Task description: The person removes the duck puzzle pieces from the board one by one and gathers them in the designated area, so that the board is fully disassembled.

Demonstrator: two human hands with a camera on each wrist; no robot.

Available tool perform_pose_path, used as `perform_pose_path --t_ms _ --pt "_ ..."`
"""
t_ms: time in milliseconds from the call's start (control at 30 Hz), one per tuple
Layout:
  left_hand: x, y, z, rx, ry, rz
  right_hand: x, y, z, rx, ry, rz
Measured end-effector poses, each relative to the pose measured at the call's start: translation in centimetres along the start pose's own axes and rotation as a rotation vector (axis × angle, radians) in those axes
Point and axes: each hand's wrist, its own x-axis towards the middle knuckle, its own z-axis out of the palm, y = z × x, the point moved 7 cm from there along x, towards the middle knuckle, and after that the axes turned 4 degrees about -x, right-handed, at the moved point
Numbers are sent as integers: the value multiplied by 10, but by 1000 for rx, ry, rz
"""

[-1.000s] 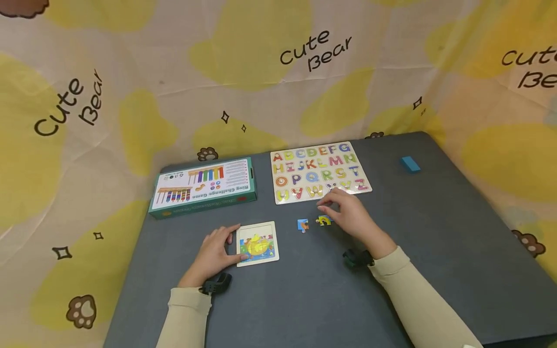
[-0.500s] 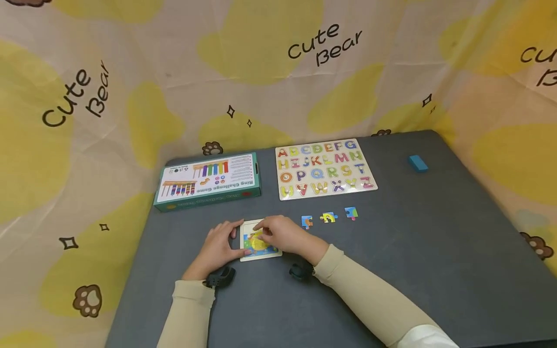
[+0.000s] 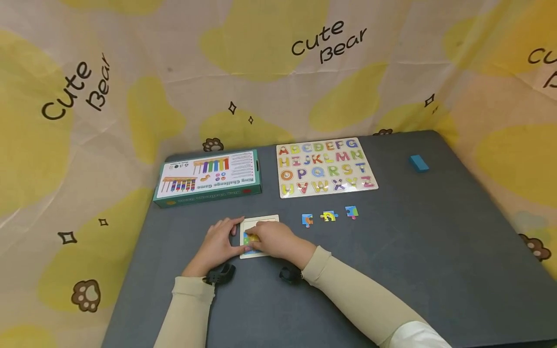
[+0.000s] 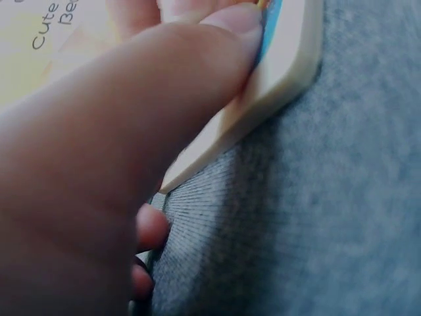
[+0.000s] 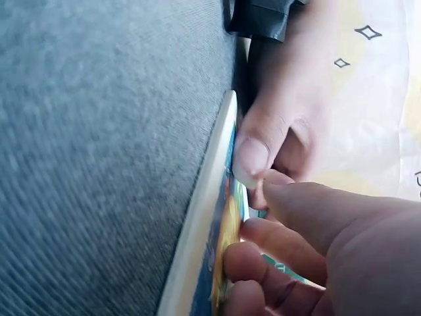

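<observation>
A small square jigsaw tray (image 3: 266,218) with a cream border lies on the table; its picture is blue and yellow, and a bare cream strip shows along the top. My left hand (image 3: 217,244) grips its left side, thumb on the lower border, fingers beyond the edge. Over the picture is my right hand (image 3: 278,239), its curled fingers touching the surface in the right wrist view; whether they pinch a piece is hidden. To the right lie an orange-and-blue puzzle piece (image 3: 307,220), a yellow puzzle piece (image 3: 329,216) and a blue-green puzzle piece (image 3: 351,212).
A wooden alphabet board (image 3: 326,167) lies behind the loose pieces. Left of it is a green-edged game box (image 3: 208,179). A blue block (image 3: 419,163) sits at the far right of the dark table (image 3: 417,251). Patterned cloth hangs behind.
My right hand has moved left from beside the loose pieces onto the tray, uncovering the blue-green piece. The left hand keeps its hold on the tray. The head view has shifted slightly.
</observation>
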Motion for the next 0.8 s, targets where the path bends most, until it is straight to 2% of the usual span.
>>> perform_pose_path --t_ms 200,433,567,800 --pt "-2 1 -1 6 13 2 3 -6 1 53 57 -31" --pt "0 1 -1 2 19 4 7 2 5 183 79 30" --pt "-1 1 -1 3 14 4 8 3 5 232 76 33" --pt "1 1 1 12 -4 -1 6 9 -1 358 142 57"
